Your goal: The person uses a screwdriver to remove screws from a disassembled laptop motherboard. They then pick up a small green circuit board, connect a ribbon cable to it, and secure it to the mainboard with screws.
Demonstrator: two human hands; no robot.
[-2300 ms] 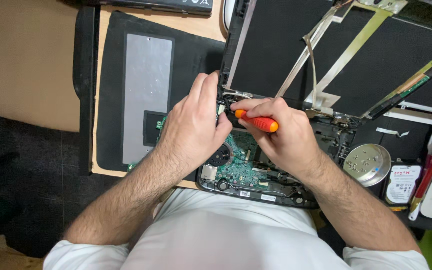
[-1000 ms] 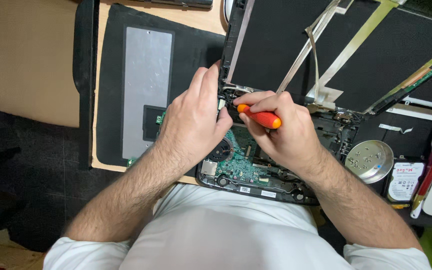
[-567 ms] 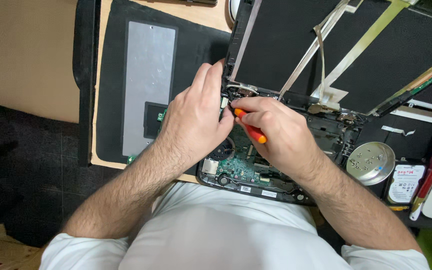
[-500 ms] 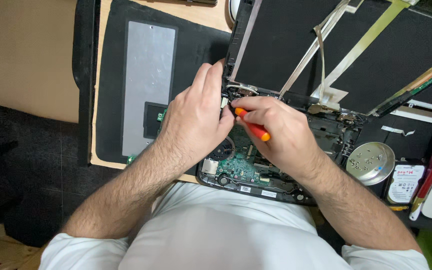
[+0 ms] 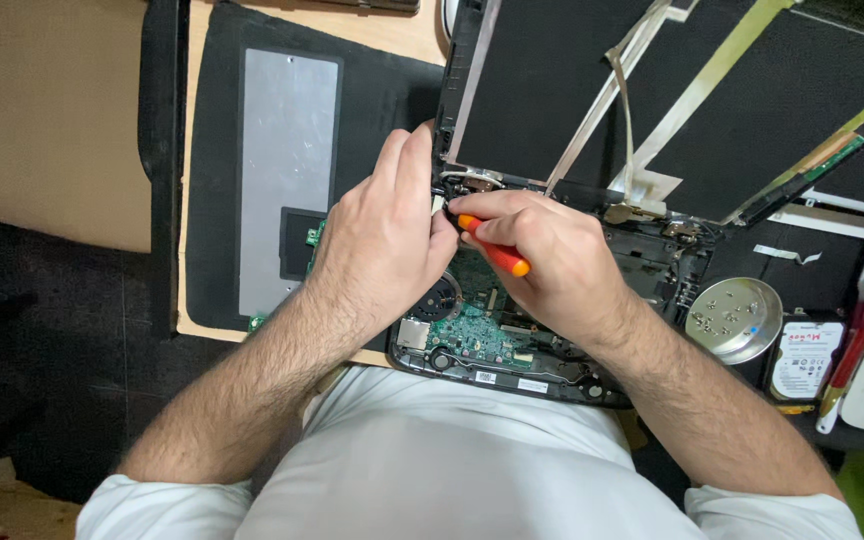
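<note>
— What have you got in your hands?

— My right hand [image 5: 552,265] is closed around an orange-handled screwdriver [image 5: 492,255], fingers wrapped tight on the grip, tip aimed at the metal hinge bracket [image 5: 477,181] at the left rear corner of the opened laptop base [image 5: 512,350]. My left hand [image 5: 382,245] is curled in beside it, fingertips pressed together right at that same corner, touching the edge of the screen lid [image 5: 652,100]. Whether they pinch a screw or just steady the bracket, I cannot tell; the fingers hide it.

— So which step is that?

— I'd judge it as working the hinge screw on the left side. The base is already stripped open: green motherboard [image 5: 477,330] and round fan [image 5: 442,298] exposed just below my hands, the lid lying back flat with its ribbon cables [image 5: 622,90] showing.

— And the parts you've taken out?

— A metal dish of screws [image 5: 734,318] sits to my right, a hard drive [image 5: 802,358] just beside it. The removed black bottom cover [image 5: 292,170] with its grey panel lies to my left on the wooden table [image 5: 402,30].

— What does the next move want?

— Probably a straight seat of the tip in the screw head and steady downward pressure, with the left fingers keeping the bracket from shifting. The white connector close by leaves little room for a slip.
</note>
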